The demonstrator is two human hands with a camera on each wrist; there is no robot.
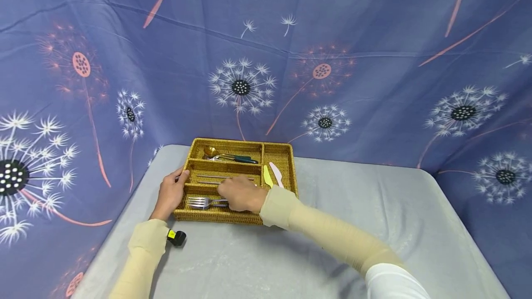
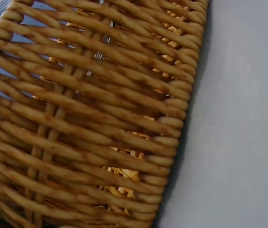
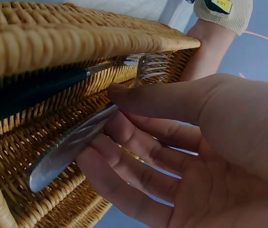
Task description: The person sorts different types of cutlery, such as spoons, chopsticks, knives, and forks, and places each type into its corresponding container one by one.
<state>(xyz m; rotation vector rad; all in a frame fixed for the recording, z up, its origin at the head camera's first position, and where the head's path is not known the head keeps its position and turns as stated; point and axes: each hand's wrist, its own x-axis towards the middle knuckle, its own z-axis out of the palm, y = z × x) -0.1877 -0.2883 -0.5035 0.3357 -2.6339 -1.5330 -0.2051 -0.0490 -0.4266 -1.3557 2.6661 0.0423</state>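
Observation:
A woven wicker cutlery tray (image 1: 220,217) with several compartments stands on the table. My left hand (image 1: 169,195) holds its left rim; the left wrist view shows only the woven side wall. Over the front compartment, my right hand (image 1: 242,193) pinches a silver fork (image 3: 77,142) by its handle between thumb and fingers. The tines of the fork point left, toward the tray's left end. Beneath it in the same compartment lies a fork with a dark handle (image 3: 43,90), seen in the right wrist view. The right hand covers part of the front and middle compartments in the head view.
Gold and silver spoons (image 1: 211,152) with dark green handles lie in the back compartment. Thin silver utensils (image 1: 212,177) fill the middle one. A yellow knife (image 1: 268,176) and a pink knife (image 1: 276,173) lie in the right compartment. Patterned cloth (image 1: 357,82) hangs behind the grey-covered table (image 1: 353,197).

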